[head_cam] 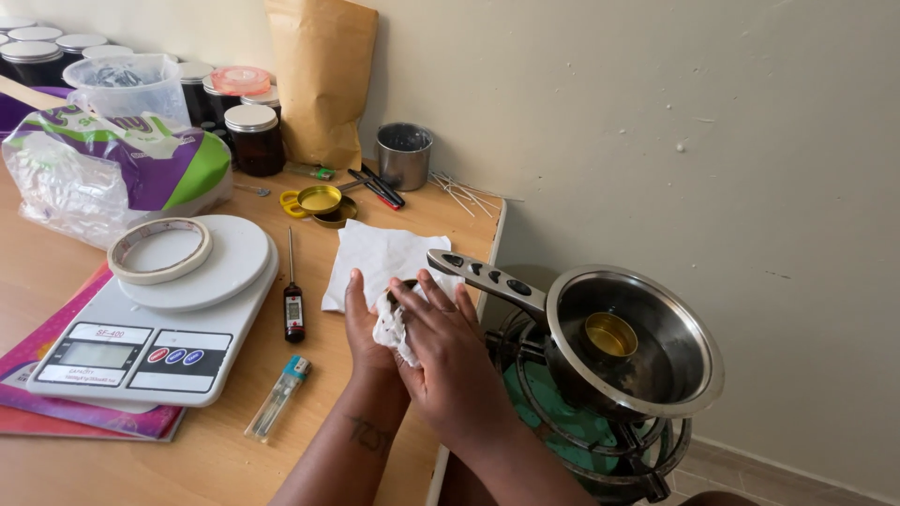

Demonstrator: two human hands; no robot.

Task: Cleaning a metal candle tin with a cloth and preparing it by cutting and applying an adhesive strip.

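Both hands, left hand and right hand, clasp a crumpled tissue at frame centre, above the worktop; pan lower right.

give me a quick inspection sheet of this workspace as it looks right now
surface: wooden table, crowded at the back.
job's things: crumpled white tissue pressed between both hands; flat tissue sheet under them.
clutter: kitchen scale with tape roll on it, probe thermometer, lighter, dark jars, brown paper bag.
hands: left hand cups the tissue, right hand over it, fingers wrapped round.
cables: nothing seen.
surroundings: steel pan holding a small gold tin, on a burner stand by a plain wall.
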